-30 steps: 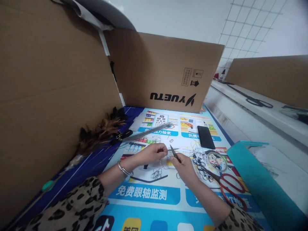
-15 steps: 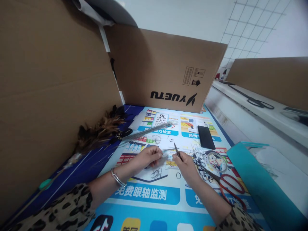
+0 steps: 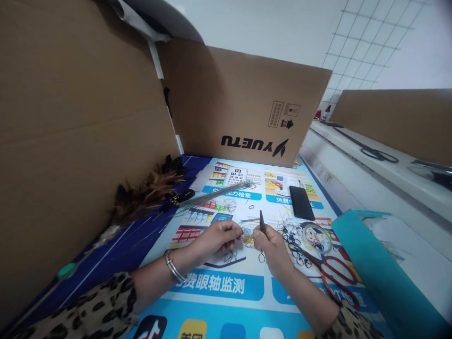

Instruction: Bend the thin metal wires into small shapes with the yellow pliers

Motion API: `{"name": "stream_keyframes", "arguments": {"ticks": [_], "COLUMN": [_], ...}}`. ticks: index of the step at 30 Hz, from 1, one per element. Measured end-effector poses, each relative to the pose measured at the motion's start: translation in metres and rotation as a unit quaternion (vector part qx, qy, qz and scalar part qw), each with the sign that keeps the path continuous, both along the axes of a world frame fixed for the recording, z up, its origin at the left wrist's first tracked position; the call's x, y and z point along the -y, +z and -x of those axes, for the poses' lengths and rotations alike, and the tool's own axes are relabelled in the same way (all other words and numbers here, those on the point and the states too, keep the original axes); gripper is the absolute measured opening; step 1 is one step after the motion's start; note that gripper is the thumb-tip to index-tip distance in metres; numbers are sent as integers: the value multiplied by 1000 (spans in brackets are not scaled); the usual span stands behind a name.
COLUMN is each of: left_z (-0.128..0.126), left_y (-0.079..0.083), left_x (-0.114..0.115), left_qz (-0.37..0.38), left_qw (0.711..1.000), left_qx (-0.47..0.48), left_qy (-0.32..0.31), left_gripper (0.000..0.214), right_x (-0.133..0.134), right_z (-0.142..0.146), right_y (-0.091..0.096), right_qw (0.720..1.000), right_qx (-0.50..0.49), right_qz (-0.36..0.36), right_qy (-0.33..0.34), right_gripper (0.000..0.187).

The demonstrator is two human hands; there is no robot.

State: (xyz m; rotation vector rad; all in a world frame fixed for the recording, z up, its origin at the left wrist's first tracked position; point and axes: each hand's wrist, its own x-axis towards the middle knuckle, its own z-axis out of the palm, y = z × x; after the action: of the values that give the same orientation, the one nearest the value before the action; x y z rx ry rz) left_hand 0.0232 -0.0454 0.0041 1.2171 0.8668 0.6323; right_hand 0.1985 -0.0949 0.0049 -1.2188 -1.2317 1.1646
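Observation:
My left hand (image 3: 226, 236) is closed in a pinch over the printed mat (image 3: 215, 306). A thin wire-like strand (image 3: 242, 241) shows at its fingertips, too fine to make out fully. My right hand (image 3: 273, 248) is closed around a dark pointed tool (image 3: 262, 222), its tip pointing up and away from me; the rest is hidden in the fist. Just below the right fingers is a small ring (image 3: 262, 257). Between the hands and beyond them lie thin wire pieces (image 3: 250, 220). Right of my right hand sits a heap of small black rings and wire (image 3: 294, 238).
Red-handled scissors (image 3: 339, 270) and a round tape roll (image 3: 317, 237) lie at the right, near a black phone (image 3: 302, 202) and a teal box (image 3: 384, 268). A bundle of metal rods (image 3: 219, 192) and brown feathers (image 3: 148, 193) are at left. Cardboard panels (image 3: 247, 94) stand behind.
My left hand has shifted slightly right and down, nearer the right hand. The tool in my right hand has turned more upright.

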Motion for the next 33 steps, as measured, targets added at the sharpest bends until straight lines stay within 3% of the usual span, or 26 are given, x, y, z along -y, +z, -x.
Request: {"name": "stream_keyframes", "arguments": {"ticks": [7,14,25,33], "left_z": [-2,-6,-4,0], "left_y": [3,7,7,12], "left_x": [11,22,19,11], "left_qz": [39,81,46,-10], "left_qw": [997,992,986,991], "left_qx": [65,88,113,67], "left_qy": [12,36,110,118], "left_gripper": [24,24,24,20], "right_x": [1,3,2,2], "right_z": [4,7,6,5], "right_y": [-3,-4,5,-5], "right_qw": [997,997,994,978], "right_qx": [-65,-54,94,197], "right_qz": [-5,8,-31,-58], "right_qy": [-31,-45,-45,-22], "right_gripper": [21,22,20,22]}}
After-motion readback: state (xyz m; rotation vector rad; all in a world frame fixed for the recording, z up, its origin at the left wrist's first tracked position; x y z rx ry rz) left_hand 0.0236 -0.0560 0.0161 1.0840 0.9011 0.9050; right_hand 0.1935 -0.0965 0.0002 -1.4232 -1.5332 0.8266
